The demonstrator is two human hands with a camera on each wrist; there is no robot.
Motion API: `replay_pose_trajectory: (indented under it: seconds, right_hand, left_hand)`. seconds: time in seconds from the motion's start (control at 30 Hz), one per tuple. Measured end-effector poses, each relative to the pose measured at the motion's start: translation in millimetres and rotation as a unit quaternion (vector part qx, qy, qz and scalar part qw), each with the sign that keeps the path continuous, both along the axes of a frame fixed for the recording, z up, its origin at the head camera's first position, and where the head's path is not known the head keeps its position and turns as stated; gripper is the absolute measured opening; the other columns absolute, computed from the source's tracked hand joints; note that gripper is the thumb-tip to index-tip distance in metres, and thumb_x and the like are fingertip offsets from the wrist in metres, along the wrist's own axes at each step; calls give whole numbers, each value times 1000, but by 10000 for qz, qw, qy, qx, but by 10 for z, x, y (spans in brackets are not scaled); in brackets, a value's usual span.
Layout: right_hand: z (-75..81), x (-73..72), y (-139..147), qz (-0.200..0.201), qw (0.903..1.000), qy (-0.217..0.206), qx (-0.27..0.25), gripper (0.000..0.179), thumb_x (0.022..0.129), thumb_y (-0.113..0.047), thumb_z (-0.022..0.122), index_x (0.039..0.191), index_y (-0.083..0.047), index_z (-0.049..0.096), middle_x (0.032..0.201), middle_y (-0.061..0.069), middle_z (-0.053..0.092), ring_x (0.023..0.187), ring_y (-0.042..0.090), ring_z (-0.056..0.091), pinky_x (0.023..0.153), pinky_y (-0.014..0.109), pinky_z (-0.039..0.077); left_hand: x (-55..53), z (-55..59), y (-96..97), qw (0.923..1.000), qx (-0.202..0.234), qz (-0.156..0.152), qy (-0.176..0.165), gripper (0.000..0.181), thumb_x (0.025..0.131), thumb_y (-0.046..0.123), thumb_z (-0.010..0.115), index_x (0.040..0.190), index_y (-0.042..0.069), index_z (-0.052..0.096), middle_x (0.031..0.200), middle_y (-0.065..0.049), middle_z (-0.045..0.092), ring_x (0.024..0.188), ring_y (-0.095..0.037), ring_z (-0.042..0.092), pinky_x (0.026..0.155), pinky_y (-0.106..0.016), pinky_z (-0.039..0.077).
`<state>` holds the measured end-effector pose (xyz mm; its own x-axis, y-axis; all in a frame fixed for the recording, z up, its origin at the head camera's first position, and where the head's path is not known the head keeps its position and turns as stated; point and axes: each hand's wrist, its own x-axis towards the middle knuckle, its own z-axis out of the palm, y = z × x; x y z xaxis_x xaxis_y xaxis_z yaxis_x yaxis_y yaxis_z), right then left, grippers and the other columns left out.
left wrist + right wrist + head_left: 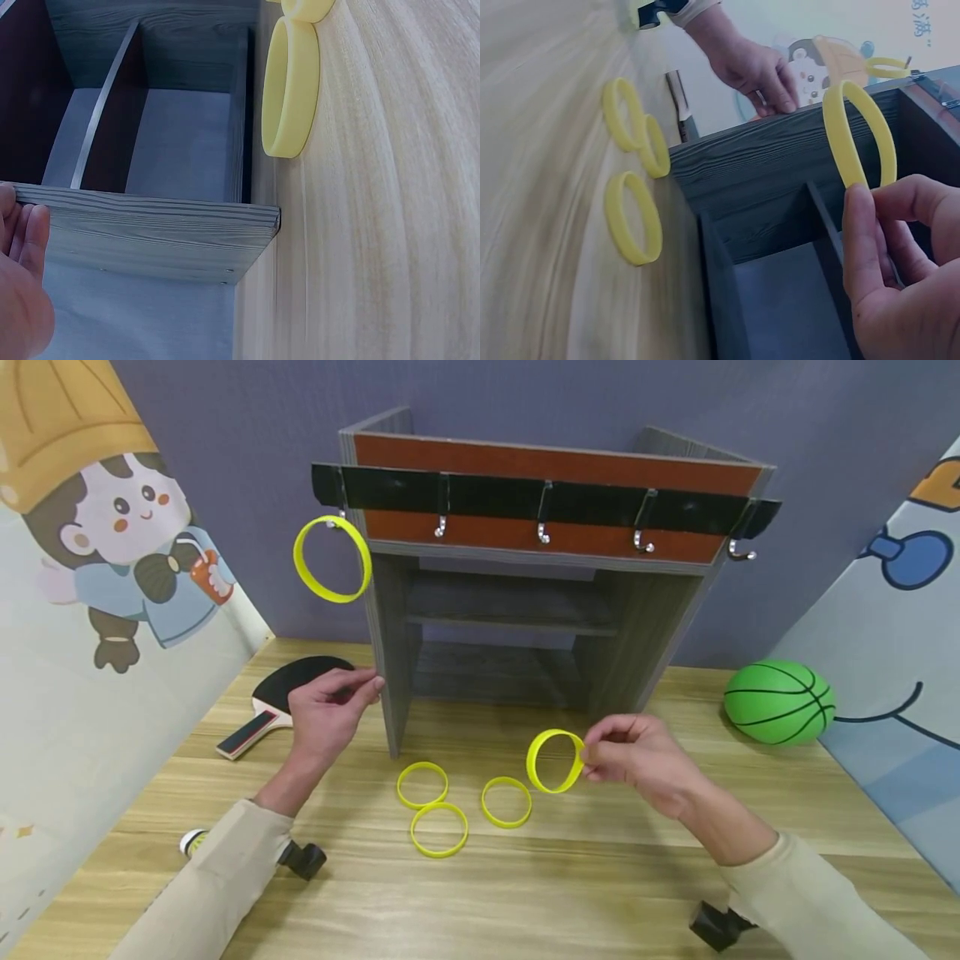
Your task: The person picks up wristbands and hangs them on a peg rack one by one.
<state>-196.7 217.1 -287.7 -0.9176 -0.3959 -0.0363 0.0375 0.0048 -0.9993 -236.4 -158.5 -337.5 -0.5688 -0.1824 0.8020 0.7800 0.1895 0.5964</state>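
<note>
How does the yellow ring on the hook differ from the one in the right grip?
The hanging ring dangles from the leftmost hook; the held ring is pinched in the right grip. The hanging ring is higher than the held ring. Both are thin yellow bands.

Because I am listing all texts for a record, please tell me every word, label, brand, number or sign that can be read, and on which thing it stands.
No text can be read with certainty.
Wall, right wrist view: characters near the top right corner, too blurred to quote.
Yellow rings, shelf, paddle, green ball: no readable text.
</note>
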Motion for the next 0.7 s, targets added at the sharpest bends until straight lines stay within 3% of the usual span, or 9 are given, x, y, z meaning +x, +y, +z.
replay_pose_trajectory:
  seconds: [0.27,0.5,0.7]
  right_hand:
    - [168,-18,-99,-158,9989,-22,-448,15,84,10,62,80,-3,67,78,13,64,65,20,64,65,31,57]
    - [295,-45,-199,-289,9977,83,-612,12,85,9,63,81,0,68,80,14,64,66,21,65,66,32,57]
    - [396,-75,-284,-464,9949,132,-883,17,86,13,58,79,-1,68,80,13,63,67,21,65,66,30,57]
  left_hand:
    - [170,171,77,9999,-64,75,-96,13,73,-21,69,84,-16,68,72,-26,63,59,-13,64,55,-17,52]
    - [24,22,6,9999,-65,60,-89,16,73,-17,72,86,-9,72,73,-19,65,60,-11,64,55,-19,52]
    - [8,-3,-5,9999,-79,74,-58,13,75,-11,74,87,-6,73,73,-15,66,60,-12,65,55,-20,53]
